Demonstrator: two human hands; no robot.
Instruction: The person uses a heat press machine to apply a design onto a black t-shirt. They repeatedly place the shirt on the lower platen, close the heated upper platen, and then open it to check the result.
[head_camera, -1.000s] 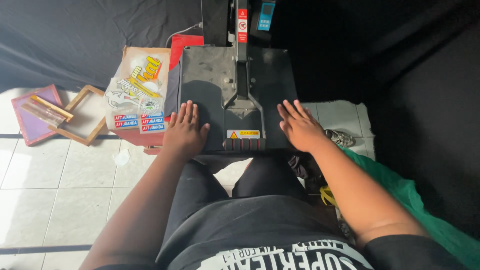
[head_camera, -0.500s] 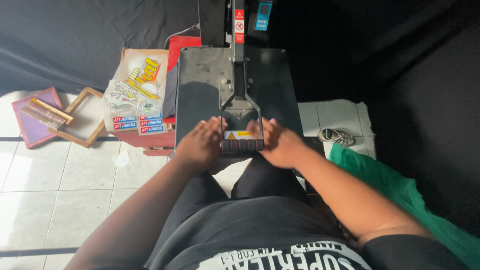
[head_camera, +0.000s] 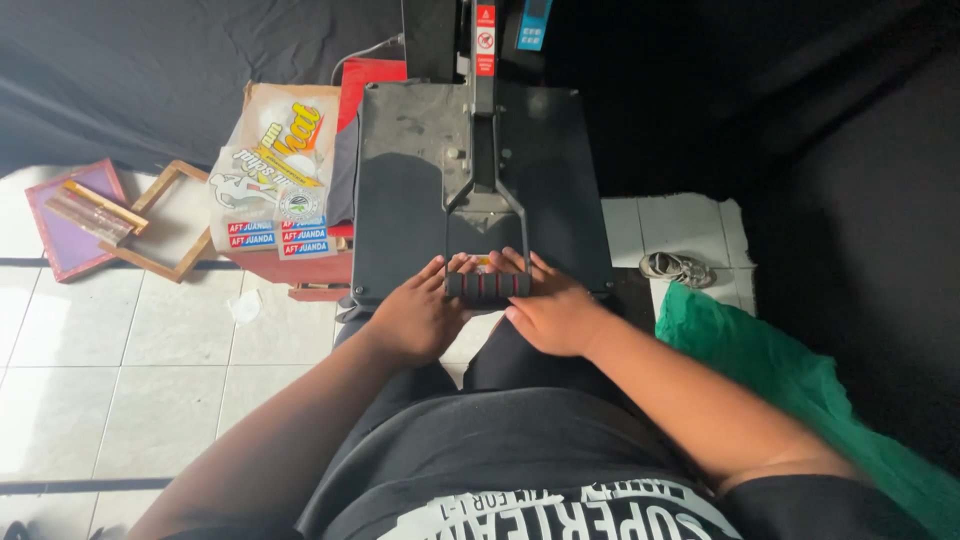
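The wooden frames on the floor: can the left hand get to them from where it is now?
Probably yes. The left hand rests at the black press handle, and the wooden frames lie on the tiled floor to its left. Nothing visible blocks the way, though it looks like a long stretch.

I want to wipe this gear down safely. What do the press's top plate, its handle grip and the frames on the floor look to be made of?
Top plate: likely painted metal, dark grey and matt, with scuffs and dusty patches. Handle grip: seemingly black foam or rubber, ribbed in soft-looking segments. Frames: apparently bare wood, pale tan; one holds purple mesh.
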